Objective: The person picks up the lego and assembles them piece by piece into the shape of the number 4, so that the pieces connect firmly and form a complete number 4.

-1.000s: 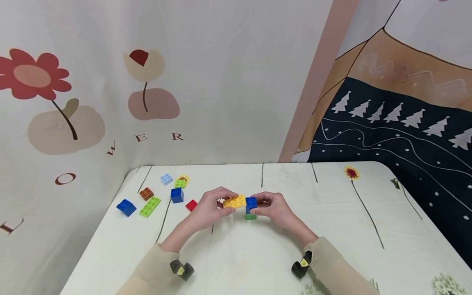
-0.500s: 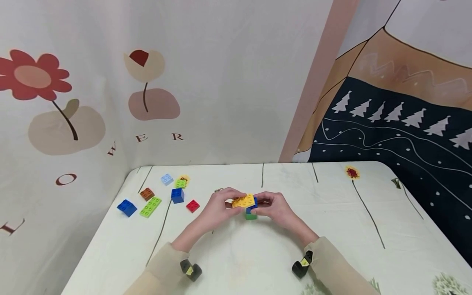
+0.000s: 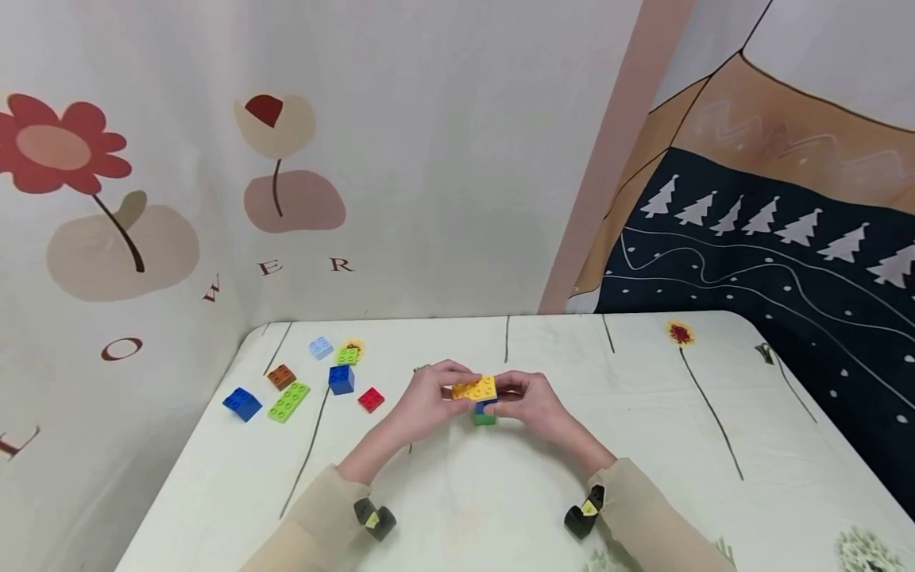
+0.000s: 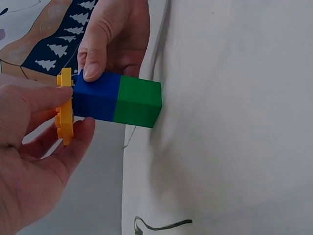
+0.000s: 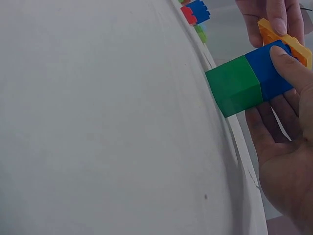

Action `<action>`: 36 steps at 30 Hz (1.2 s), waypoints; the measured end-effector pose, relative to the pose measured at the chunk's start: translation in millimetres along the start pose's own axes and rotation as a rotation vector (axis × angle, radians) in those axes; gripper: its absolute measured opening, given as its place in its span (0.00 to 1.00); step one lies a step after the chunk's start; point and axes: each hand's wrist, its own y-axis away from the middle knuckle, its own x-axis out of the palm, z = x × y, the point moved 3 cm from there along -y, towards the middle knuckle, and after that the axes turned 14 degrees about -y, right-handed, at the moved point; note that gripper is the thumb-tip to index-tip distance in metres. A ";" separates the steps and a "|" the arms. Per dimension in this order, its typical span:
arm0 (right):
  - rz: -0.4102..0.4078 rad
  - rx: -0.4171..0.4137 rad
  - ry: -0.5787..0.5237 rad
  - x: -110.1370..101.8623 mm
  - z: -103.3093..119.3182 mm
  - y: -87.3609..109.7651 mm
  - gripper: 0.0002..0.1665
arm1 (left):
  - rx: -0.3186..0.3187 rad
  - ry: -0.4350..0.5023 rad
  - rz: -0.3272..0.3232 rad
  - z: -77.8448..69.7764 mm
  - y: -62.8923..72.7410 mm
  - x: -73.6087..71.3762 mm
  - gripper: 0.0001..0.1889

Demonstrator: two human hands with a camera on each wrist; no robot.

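My left hand (image 3: 426,401) pinches a flat yellow toy brick (image 3: 475,388) between thumb and fingers. In the left wrist view the yellow brick (image 4: 66,106) lies right at the studded top of a blue brick (image 4: 97,95). That blue brick is stacked on a green brick (image 4: 138,101), which stands on the table. My right hand (image 3: 532,407) grips the blue brick, its thumb flat along one side, as the right wrist view shows beside the green brick (image 5: 234,85). From the head view, the yellow brick hides the blue brick's top.
Loose bricks lie on the left of the table (image 3: 629,413): a red one (image 3: 371,400), a blue block (image 3: 341,379), a long lime one (image 3: 289,402), a brown one (image 3: 282,376), another blue block (image 3: 242,404), a pale blue one (image 3: 321,347) and a small lime one (image 3: 348,356).
My left hand has moved right with the yellow brick, from beside the blue brick to over its top. The right hand has stayed in place, holding the stack.
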 end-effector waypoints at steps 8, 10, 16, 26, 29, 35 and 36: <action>0.012 0.000 0.008 1.2 -1.5 -1.3 0.22 | -0.021 0.020 0.004 0.5 -0.9 -0.6 0.16; 0.012 -0.002 0.007 1.3 -1.7 -2.1 0.23 | -0.026 0.027 0.002 0.8 -1.2 -1.3 0.16; 0.010 0.009 0.009 1.2 -2.7 -3.3 0.23 | -0.027 0.013 -0.019 2.2 -1.5 0.3 0.16; 0.002 0.003 0.024 -0.7 -1.3 -0.1 0.23 | 0.046 -0.051 -0.079 1.7 0.0 6.9 0.18; 0.002 0.006 0.024 -0.9 -1.6 0.1 0.23 | 0.054 -0.062 -0.068 0.1 -0.3 5.8 0.18; 0.001 0.006 0.032 -0.4 -2.0 -0.2 0.22 | 0.058 -0.080 -0.029 -2.8 -2.0 2.3 0.18; 0.000 0.006 0.034 0.1 -1.9 -0.2 0.22 | 0.059 -0.086 -0.023 -3.1 -2.2 1.7 0.18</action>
